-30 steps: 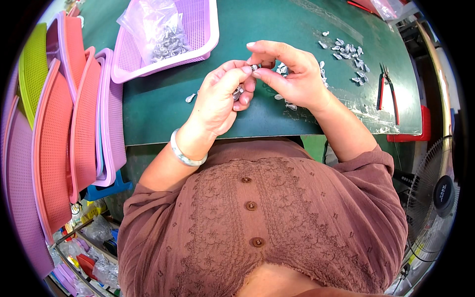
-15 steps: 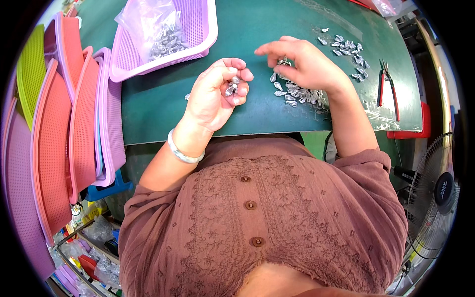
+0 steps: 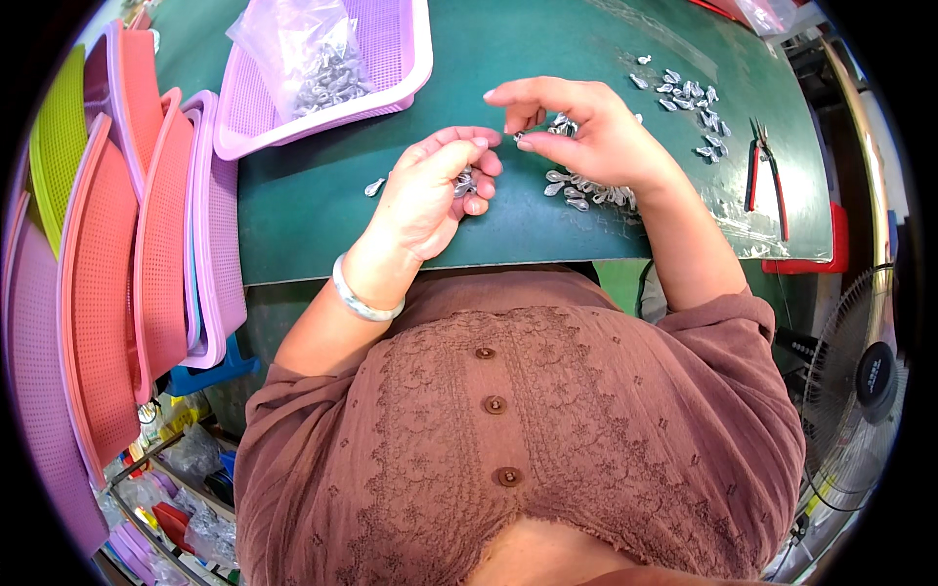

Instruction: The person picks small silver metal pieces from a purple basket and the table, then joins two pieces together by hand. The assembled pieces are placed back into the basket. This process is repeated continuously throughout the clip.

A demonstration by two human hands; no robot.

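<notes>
My left hand [image 3: 435, 186] is curled, palm up, around several small silver teardrop-shaped pieces [image 3: 464, 183]. Just to its right, my right hand [image 3: 596, 127] pinches one small silver piece [image 3: 519, 138] between thumb and fingers. The two hands' fingertips come close together above the table. Below my right palm lies a loose pile of the same teardrop-shaped pieces [image 3: 586, 188], partly covered by the hand. One single teardrop piece [image 3: 374, 187] rests on the table beside my left wrist.
A lilac basket [image 3: 396, 98] holds a clear bag of silver pieces [image 3: 327, 83] on the green table [image 3: 469, 59]. More teardrop pieces [image 3: 689, 98] lie scattered far right, near red-handled pliers [image 3: 767, 176]. Stacked plastic baskets [image 3: 161, 244] line the left; a fan [image 3: 850, 381] stands at right.
My right hand has shifted left from the pile toward my left hand, with a small piece in its fingertips. The left fingers have closed further over their pieces.
</notes>
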